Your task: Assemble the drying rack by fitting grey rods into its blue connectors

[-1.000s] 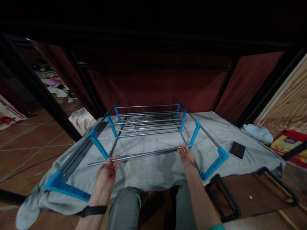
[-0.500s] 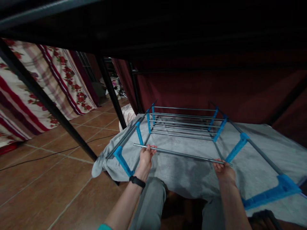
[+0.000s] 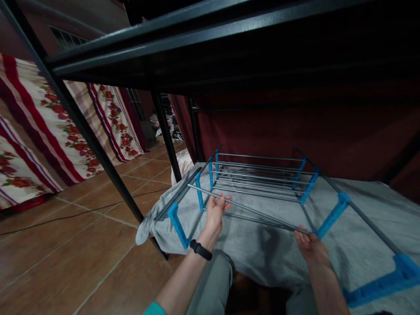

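Observation:
A thin grey metal rod slants across in front of me, its left end higher than its right. My left hand is closed on it near the left part, fingers curled around it. My right hand grips its right end, close to a blue plastic bracket. A second rod runs just below the held one; whether it is fixed at its ends I cannot tell. Beyond my hands lies a rack frame of several grey rods joined by blue brackets.
Grey cloth covers the bed under the frame. Several loose rods lie at its left edge. A black bed bar crosses overhead, with black posts at left. A cable runs over the tiled floor.
The held rod's left end has risen with my left hand, so the rod now slants more. A second rod shows below it. The camera view has shifted, showing more of the overhead bar.

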A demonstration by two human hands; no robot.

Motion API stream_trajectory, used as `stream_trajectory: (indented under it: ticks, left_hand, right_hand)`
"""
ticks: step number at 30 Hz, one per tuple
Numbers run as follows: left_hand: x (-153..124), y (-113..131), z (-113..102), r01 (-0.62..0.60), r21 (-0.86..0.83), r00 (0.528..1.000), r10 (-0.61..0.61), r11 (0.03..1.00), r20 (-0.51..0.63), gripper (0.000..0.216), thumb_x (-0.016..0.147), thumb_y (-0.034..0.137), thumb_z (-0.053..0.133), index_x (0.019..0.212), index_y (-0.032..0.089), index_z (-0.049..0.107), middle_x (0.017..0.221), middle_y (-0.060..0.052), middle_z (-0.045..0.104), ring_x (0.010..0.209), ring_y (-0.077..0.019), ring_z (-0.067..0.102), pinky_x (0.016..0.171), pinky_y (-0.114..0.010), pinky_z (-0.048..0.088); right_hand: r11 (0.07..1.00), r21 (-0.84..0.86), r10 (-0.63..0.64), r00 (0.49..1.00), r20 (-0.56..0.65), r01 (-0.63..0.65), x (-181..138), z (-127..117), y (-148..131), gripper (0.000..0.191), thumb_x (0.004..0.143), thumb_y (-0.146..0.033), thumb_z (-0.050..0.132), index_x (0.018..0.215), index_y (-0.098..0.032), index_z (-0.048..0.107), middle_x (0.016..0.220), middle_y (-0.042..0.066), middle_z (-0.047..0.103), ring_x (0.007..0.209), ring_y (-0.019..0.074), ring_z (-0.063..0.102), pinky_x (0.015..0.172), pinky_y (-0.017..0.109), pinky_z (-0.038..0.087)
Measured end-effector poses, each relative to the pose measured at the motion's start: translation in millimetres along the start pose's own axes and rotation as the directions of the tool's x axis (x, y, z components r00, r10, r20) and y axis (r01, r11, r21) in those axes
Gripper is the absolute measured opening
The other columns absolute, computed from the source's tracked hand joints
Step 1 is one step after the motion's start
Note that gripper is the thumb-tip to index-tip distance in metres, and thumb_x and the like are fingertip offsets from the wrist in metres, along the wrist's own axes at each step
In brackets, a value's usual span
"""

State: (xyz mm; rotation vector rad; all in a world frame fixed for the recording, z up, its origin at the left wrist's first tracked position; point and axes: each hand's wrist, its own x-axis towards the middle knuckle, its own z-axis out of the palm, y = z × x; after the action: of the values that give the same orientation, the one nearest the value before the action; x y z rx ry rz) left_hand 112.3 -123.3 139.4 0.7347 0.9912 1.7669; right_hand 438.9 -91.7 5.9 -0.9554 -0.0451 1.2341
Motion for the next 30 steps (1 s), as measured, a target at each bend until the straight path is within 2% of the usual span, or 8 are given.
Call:
stream_trajectory:
  ticks: [5, 8, 13, 14, 17, 19, 23, 30]
  left_hand:
    - [-6, 4, 21, -0.022, 0.015, 0.996, 0.021, 1.000, 0.084, 0.033, 0.077, 0.029, 0.073, 0.102, 0.018, 0.056, 0.096, -0.009, 0.071, 0.089, -0.0172, 0.067, 0.082, -0.033, 0.052]
    - [-12, 0, 31, -0.030, 0.040, 0.994, 0.026, 0.999, 0.105, 0.030, 0.078, 0.028, 0.073, 0.101, 0.018, 0.057, 0.094, -0.008, 0.071, 0.087, -0.0166, 0.067, 0.081, -0.031, 0.052]
    - [-22, -13, 42, -0.023, 0.098, 0.993, 0.011, 0.995, 0.117, 0.025, 0.084, 0.027, 0.067, 0.105, 0.019, 0.056, 0.088, -0.006, 0.070, 0.084, -0.0160, 0.066, 0.075, -0.027, 0.050]
    - [-22, -13, 43, -0.035, 0.112, 0.993, 0.022, 0.993, 0.113, 0.025, 0.085, 0.027, 0.066, 0.106, 0.019, 0.055, 0.087, -0.006, 0.069, 0.084, -0.0161, 0.066, 0.075, -0.027, 0.050]
    - [-17, -9, 43, -0.095, 0.155, 0.990, 0.077, 0.983, 0.120, 0.024, 0.086, 0.026, 0.065, 0.106, 0.020, 0.055, 0.084, -0.005, 0.068, 0.082, -0.0163, 0.066, 0.074, -0.027, 0.050]
    - [-11, -5, 43, -0.132, 0.181, 0.984, 0.106, 0.975, 0.145, 0.023, 0.086, 0.026, 0.064, 0.107, 0.020, 0.055, 0.082, -0.004, 0.068, 0.081, -0.0164, 0.066, 0.073, -0.027, 0.050]
    - [-3, -7, 43, -0.159, 0.211, 0.972, 0.116, 0.964, 0.205, 0.028, 0.086, 0.021, 0.062, 0.113, 0.020, 0.054, 0.081, -0.004, 0.067, 0.079, -0.0160, 0.064, 0.074, -0.027, 0.049]
    - [-8, -34, 45, -0.103, 0.233, 0.971, 0.046, 0.967, 0.236, 0.030, 0.080, 0.008, 0.059, 0.108, 0.020, 0.055, 0.076, 0.000, 0.064, 0.074, -0.0141, 0.063, 0.075, -0.026, 0.047]
  right_hand:
    - [0.986, -0.044, 0.164, 0.969, 0.187, -0.158, -23, 24, 17, 0.017, 0.087, -0.010, 0.048, 0.092, -0.019, 0.061, 0.097, 0.005, 0.070, 0.091, 0.0119, 0.070, 0.081, 0.025, 0.061]
    - [0.958, -0.073, 0.287, 0.922, 0.261, -0.278, -42, 40, 32, 0.015, 0.088, -0.010, 0.049, 0.088, -0.018, 0.062, 0.088, 0.005, 0.072, 0.088, 0.0138, 0.072, 0.078, 0.026, 0.062]
    - [0.918, -0.123, 0.393, 0.837, 0.381, -0.376, -59, 51, 59, 0.011, 0.085, -0.011, 0.057, 0.091, -0.016, 0.066, 0.090, 0.006, 0.074, 0.085, 0.0155, 0.073, 0.077, 0.027, 0.062]
    - [0.919, -0.125, 0.392, 0.844, 0.366, -0.373, -58, 50, 63, 0.010, 0.084, -0.011, 0.059, 0.088, -0.016, 0.066, 0.086, 0.005, 0.074, 0.082, 0.0151, 0.073, 0.075, 0.026, 0.062]
    - [0.955, -0.103, 0.296, 0.916, 0.271, -0.278, -54, 48, 71, 0.013, 0.081, -0.006, 0.061, 0.079, -0.018, 0.064, 0.070, -0.001, 0.071, 0.068, 0.0116, 0.071, 0.069, 0.021, 0.062]
    - [0.965, -0.136, 0.255, 0.929, 0.267, -0.226, -55, 47, 76, 0.014, 0.079, -0.004, 0.063, 0.078, -0.018, 0.065, 0.068, -0.002, 0.070, 0.061, 0.0101, 0.069, 0.065, 0.019, 0.061]
    - [0.934, -0.260, 0.330, 0.869, 0.368, -0.244, -67, 49, 90, 0.012, 0.077, -0.005, 0.065, 0.080, -0.016, 0.068, 0.074, 0.003, 0.073, 0.063, 0.0122, 0.069, 0.065, 0.021, 0.061]
    - [0.902, -0.357, 0.391, 0.810, 0.438, -0.242, -89, 55, 104, 0.009, 0.071, -0.013, 0.073, 0.077, -0.015, 0.067, 0.076, 0.008, 0.073, 0.070, 0.0178, 0.072, 0.067, 0.026, 0.061]
